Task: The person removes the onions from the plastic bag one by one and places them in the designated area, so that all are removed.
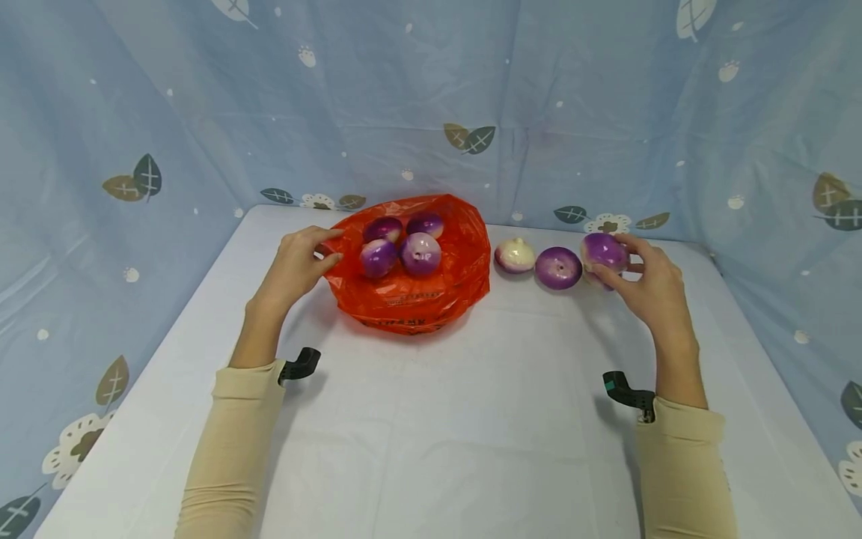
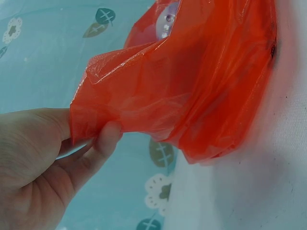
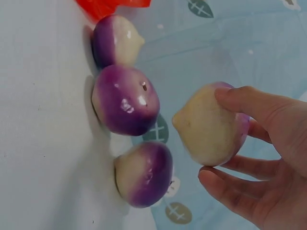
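Note:
My left hand point(image 1: 296, 262) is at the left rim of a red plastic bag point(image 1: 404, 303). In the left wrist view the thumb and fingers pinch its edge. Several glossy purple-and-white turnips point(image 1: 420, 254) lie inside the bag. Over at the right, my right hand point(image 1: 649, 281) holds up a turnip point(image 3: 208, 127) between thumb and fingers, its pale pointed end facing away from the palm. Three more sit in a row on the table: a pale-side-up turnip point(image 1: 515, 256) beside the bag, a purple-side-up turnip point(image 1: 558, 268), and another turnip point(image 3: 145, 175) mostly hidden under the held one in the head view.
A white-covered table point(image 1: 431, 419) carries everything. Behind it hangs a blue curtain point(image 1: 377, 90) with leaf and flower prints, close to the table's back edge. Black camera mounts point(image 1: 301, 364) stick out from both wrists.

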The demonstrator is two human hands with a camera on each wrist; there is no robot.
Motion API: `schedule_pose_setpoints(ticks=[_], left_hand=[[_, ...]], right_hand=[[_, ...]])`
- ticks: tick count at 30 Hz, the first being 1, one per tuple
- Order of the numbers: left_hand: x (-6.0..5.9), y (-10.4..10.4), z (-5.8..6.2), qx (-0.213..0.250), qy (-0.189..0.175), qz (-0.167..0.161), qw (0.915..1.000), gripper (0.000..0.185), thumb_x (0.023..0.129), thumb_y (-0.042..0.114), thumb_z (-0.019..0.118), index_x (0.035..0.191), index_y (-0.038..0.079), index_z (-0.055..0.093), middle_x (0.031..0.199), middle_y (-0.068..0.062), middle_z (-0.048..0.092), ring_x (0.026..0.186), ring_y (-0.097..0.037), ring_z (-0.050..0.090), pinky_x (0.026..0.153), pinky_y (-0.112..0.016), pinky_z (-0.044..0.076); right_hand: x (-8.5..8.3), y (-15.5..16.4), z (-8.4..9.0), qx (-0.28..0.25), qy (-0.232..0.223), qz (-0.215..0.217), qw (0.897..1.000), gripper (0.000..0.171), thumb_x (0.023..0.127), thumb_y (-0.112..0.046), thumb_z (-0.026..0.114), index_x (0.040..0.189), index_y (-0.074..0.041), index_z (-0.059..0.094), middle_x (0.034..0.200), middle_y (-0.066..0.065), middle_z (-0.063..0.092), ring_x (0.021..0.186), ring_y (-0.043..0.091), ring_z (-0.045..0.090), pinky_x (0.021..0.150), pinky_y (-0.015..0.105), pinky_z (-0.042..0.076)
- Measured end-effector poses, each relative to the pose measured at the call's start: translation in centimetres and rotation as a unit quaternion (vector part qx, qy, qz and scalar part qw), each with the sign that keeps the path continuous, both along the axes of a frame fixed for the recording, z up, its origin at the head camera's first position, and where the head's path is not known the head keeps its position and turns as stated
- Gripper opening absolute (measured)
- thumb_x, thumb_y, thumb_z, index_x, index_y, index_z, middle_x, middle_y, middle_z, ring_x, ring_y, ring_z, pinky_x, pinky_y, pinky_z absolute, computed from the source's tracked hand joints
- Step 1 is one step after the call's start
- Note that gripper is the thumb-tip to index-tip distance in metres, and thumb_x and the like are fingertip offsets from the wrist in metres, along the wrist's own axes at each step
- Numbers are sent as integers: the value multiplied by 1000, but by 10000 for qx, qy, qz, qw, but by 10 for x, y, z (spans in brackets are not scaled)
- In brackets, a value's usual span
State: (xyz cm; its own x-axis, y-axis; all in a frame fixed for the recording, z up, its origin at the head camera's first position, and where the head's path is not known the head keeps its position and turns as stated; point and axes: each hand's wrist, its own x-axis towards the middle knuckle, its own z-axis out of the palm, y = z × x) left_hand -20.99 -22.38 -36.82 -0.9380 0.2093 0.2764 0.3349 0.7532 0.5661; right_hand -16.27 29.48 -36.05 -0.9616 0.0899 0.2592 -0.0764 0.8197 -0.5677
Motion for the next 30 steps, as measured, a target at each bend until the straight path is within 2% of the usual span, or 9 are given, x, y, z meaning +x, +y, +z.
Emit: schedule_pose_setpoints(ticks=[9,13,15,18,20,22,24,27,30], left_hand=[[0,1,0,11,2,-8,10000,42,90,5,68,131,1,61,121,-21,65,95,-33,69,79,-48,60],[0,1,1,-28,-16,13,10000,42,90,5,68,132,1,61,121,-20,66,96,-33,69,80,-48,60],[0,1,1,-37,-19,26,10000,42,90,6,68,132,1,61,121,-20,66,97,-33,69,80,-48,60],[-1,0,1,-36,-32,42,10000,42,91,6,68,132,2,61,121,-20,66,97,-33,69,80,-48,60],[0,0,1,-37,-27,41,10000,42,91,6,68,132,2,61,121,-20,66,97,-33,69,80,-48,60],[0,0,1,-35,-31,43,10000,42,91,6,68,132,2,61,121,-20,66,96,-33,69,80,-48,60],[0,0,0,-39,-25,44,10000,42,91,6,68,132,2,61,121,-20,66,96,-33,69,80,-48,60],[0,0,0,-33,-29,49,10000,42,91,7,68,132,2,61,121,-20,66,96,-33,69,80,-48,60],[0,0,0,-24,-47,51,10000,42,91,7,67,132,2,61,121,-20,66,97,-33,69,80,-48,60]], right_hand=[[1,15,-7,-83,50,-296,9995,71,88,-39,71,147,-12,43,138,27,51,114,49,57,95,66,43],[1,24,-10,-128,124,-523,9985,71,89,-40,71,147,-13,43,138,26,52,115,47,56,95,63,46],[0,28,-12,-132,187,-623,9978,69,89,-40,70,147,-13,45,138,23,53,117,42,56,97,58,49],[-1,35,-14,-159,303,-711,9969,67,88,-38,72,145,-13,47,137,19,56,116,35,56,99,34,53],[-1,39,-16,-186,384,-767,9961,66,86,-37,74,144,-14,49,136,18,58,111,28,58,93,13,50],[-1,43,-17,-237,445,-813,9954,65,85,-36,75,142,-14,51,134,17,59,104,15,58,83,0,43],[-1,46,-19,-306,509,-869,9944,63,85,-34,76,141,-15,53,133,16,60,97,0,53,77,-4,38],[-2,50,-22,-408,551,-937,9932,62,84,-32,77,139,-15,54,132,15,60,95,-13,43,79,-2,40],[-2,53,-27,-450,438,-1036,9926,63,85,-32,76,141,-14,53,132,16,59,97,-6,46,79,1,40]])
